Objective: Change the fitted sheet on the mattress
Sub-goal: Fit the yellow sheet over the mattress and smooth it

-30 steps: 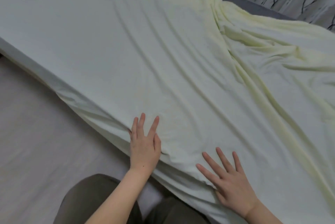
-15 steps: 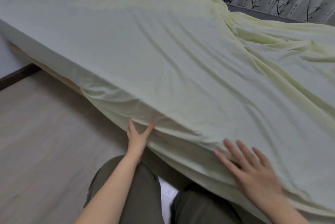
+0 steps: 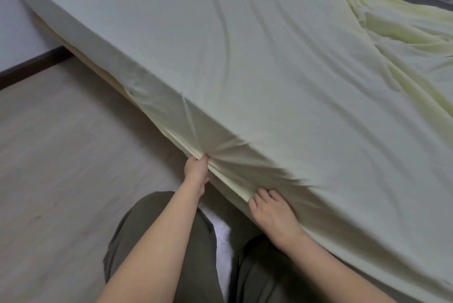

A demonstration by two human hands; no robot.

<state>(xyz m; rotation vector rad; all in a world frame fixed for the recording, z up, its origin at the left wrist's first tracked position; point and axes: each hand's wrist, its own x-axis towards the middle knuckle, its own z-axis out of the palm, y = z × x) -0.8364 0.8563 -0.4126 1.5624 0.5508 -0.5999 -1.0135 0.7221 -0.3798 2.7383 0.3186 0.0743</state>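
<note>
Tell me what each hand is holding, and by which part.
Both hold the fitted sheet by its lower edge on the near side: the left hand pinches the bunched hem, the right hand grips the edge further right.

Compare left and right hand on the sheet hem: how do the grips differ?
The left hand grips farther up the hem; the right hand sits nearer the person's body. Creases fan out from the left hand's pinch; fewer gather at the right hand. The left hand's fingers are mostly hidden; the right hand's knuckles show, curled. Both hold the fitted sheet at its lower edge.
</note>
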